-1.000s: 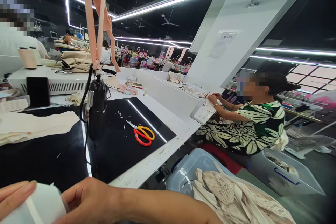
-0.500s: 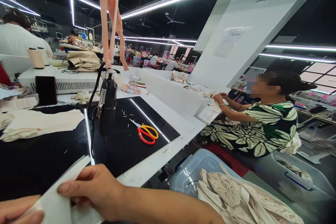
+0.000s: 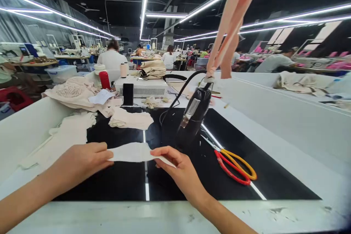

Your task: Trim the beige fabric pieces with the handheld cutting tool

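A white fabric piece (image 3: 131,152) is stretched between my two hands, above the glossy black work surface (image 3: 175,186). My left hand (image 3: 87,157) pinches its left end, and my right hand (image 3: 175,168) grips the right end between thumb and fingers. Just beyond it lies a stack of cream fabric pieces (image 3: 131,118). More pale cloth pieces (image 3: 65,135) are spread at the left. To the right of my right hand, scissors (image 3: 233,161) with one red and one yellow handle lie on the black surface, blades partly spread.
A black handheld device (image 3: 194,113) hangs from peach fabric strips (image 3: 226,36) right of centre. At the back stand a phone (image 3: 128,94), a white vented box (image 3: 148,89), a thread cone (image 3: 124,70) and folded beige cloth (image 3: 153,69). White partitions (image 3: 296,117) edge the table; people sit beyond.
My view has swung left from a co-worker on the right to face the table. Both hands now appear at mid-view, still holding the white fabric piece, which is pulled out flat between them.
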`<state>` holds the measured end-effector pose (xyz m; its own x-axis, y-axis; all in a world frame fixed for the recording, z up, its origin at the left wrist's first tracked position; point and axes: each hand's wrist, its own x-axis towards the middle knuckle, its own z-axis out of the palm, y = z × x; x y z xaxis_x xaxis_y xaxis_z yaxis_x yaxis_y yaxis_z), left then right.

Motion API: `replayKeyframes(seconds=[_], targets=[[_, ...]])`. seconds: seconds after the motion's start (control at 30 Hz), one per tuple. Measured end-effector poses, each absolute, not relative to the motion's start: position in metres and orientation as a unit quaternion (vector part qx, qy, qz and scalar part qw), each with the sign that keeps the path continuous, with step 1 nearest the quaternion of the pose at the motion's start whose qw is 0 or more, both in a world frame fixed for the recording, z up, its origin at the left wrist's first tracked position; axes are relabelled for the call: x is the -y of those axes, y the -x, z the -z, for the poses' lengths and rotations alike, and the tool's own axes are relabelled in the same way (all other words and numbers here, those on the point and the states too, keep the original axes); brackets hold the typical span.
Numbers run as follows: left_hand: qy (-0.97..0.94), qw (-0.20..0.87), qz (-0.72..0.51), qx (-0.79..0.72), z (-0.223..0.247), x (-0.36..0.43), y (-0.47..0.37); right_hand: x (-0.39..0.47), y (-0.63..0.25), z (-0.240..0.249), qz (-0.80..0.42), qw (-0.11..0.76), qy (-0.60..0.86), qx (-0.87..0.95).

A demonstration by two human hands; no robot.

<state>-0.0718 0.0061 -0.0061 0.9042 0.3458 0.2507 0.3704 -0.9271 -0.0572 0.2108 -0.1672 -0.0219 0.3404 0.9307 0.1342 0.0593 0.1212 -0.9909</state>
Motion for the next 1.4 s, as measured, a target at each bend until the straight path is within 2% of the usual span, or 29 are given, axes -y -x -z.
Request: replayKeyframes(seconds=[0.13, 0.27, 0.43, 0.73, 0.83, 0.97, 1.17, 1.4], targets=[[0.99, -0.012, 0.032, 0.133, 0.018, 0.012, 0.059, 0.179, -0.218, 0.039, -0.365, 0.517, 0.597, 0.493], [0.986, -0.037, 0.13, 0.098, 0.013, 0.027, 0.029, 0.19, -0.222, 0.042, -0.29, 0.402, 0.633, 0.595], [0.983, -0.073, 0.156, 0.065, 0.023, 0.043, -0.018, 0.2, -0.225, 0.04, -0.251, 0.349, 0.599, 0.676], [0.972, -0.131, 0.148, 0.125, 0.025, 0.036, -0.007, 0.216, -0.23, 0.043, -0.18, 0.323, 0.584, 0.723], [0.973, -0.138, 0.148, 0.11, 0.025, 0.039, 0.003, 0.215, -0.23, 0.042, -0.119, 0.31, 0.58, 0.744], [0.979, -0.106, 0.158, 0.076, 0.032, 0.046, 0.003, 0.211, -0.225, 0.038, -0.024, 0.285, 0.563, 0.776], [0.986, -0.033, 0.153, 0.055, 0.038, 0.05, -0.003, 0.219, -0.23, 0.035, 0.016, 0.262, 0.56, 0.786], [0.98, -0.038, 0.174, 0.086, 0.037, 0.054, -0.001, 0.264, -0.288, 0.054, 0.068, 0.278, 0.634, 0.719]])
